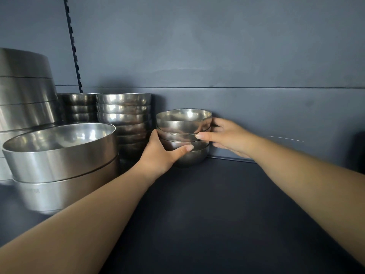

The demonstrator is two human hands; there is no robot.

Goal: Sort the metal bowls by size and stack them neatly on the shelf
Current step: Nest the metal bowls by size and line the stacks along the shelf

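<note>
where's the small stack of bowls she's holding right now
The small stack of bowls sits near the middle of the head view, at the back of the shelf, between both hands, right of a taller stack.

Dark shelf (227,214) carries five metal bowl stacks (126,123).

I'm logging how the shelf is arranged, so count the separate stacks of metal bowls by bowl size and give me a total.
Stacks of small round steel bowls: 3, one held between the left hand and right hand, a taller one, one behind
Stacks of wide straight-sided steel bowls: 1
Stacks of very large steel bowls: 1
Total: 5 stacks on the dark shelf
</note>
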